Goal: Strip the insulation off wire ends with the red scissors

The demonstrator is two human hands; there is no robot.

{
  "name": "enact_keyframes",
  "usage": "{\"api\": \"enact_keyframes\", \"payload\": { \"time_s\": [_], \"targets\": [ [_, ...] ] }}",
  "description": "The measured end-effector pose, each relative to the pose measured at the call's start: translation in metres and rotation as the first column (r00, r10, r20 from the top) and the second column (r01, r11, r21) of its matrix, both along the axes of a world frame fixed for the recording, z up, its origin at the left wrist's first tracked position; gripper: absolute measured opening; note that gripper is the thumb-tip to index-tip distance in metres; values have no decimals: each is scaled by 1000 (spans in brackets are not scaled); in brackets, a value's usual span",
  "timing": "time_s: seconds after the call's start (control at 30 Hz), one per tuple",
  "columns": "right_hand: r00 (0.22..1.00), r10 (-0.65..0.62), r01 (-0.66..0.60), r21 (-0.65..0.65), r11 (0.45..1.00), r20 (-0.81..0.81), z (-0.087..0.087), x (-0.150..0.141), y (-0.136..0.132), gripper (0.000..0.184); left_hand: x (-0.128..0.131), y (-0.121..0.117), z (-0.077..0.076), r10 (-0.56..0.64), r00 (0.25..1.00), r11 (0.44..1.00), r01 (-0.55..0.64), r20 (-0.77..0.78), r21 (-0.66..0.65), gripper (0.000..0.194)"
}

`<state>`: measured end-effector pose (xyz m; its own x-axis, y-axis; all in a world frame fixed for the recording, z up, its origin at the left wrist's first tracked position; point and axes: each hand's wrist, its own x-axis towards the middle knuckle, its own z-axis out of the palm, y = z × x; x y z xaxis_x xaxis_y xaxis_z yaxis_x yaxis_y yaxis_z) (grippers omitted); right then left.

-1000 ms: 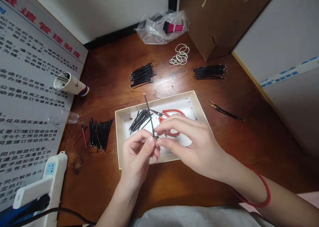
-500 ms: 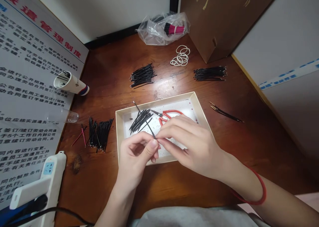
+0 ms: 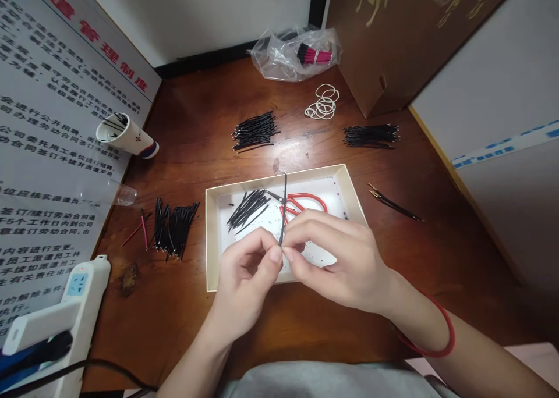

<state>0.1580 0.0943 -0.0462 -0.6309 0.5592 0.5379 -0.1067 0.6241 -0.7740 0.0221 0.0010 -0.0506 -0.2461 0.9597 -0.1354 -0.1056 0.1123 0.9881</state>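
A thin black wire (image 3: 285,203) stands nearly upright between my fingertips, above the near part of a shallow box (image 3: 211,244). My left hand (image 3: 244,284) pinches its lower end between thumb and forefinger. Against that same end, the thumb and fingers of my right hand (image 3: 343,261) are closed, touching the left fingertips. The very tip of the wire is hidden by the fingers. Inside the box lie a loose heap of short black wires (image 3: 247,210) and red-handled scissors (image 3: 322,200), partly covered by my right hand. Small dark specks dot the white bottom.
Bundles of black wires lie at left (image 3: 174,229), back (image 3: 255,130) and right (image 3: 371,135). A few wires (image 3: 395,203) lie nearer. Around them are white rubber bands (image 3: 322,102), a plastic bag (image 3: 275,57), a tilted paper cup (image 3: 135,139), a power strip (image 3: 87,293) and a cardboard box (image 3: 375,49).
The black wire has swung from leaning left to nearly upright. Both hands have shifted slightly right in view, still together at its lower end.
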Motion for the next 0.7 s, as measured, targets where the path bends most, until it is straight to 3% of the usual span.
{"api": "enact_keyframes", "payload": {
  "time_s": [0.17, 0.4, 0.47, 0.57, 0.7],
  "targets": [
    [998, 69, -70, -229, 971, -10, 1, 1, 1, 14, 0, -2, -3, -62, 972, 998, 66, 228, -7, 33],
    [983, 128, -175, -491, 853, -129, -2, -1, 0, 11, 8, 5, -1, -82, 880, 996, 83, 468, 19, 39],
    [983, 131, -178, -518, 836, -126, -1, -2, -1, 11, 10, 7, 0, -81, 857, 997, 78, 508, 27, 41],
    [990, 119, -144, -500, 854, -82, 1, 1, 2, 12, 10, 9, 4, -82, 832, 996, 83, 549, 23, 44],
    [993, -117, 103, -399, 911, -12, 5, 9, 13, 17, 4, 11, 9, -52, 795, 997, 3, 604, 82, 48]
  ]
}}
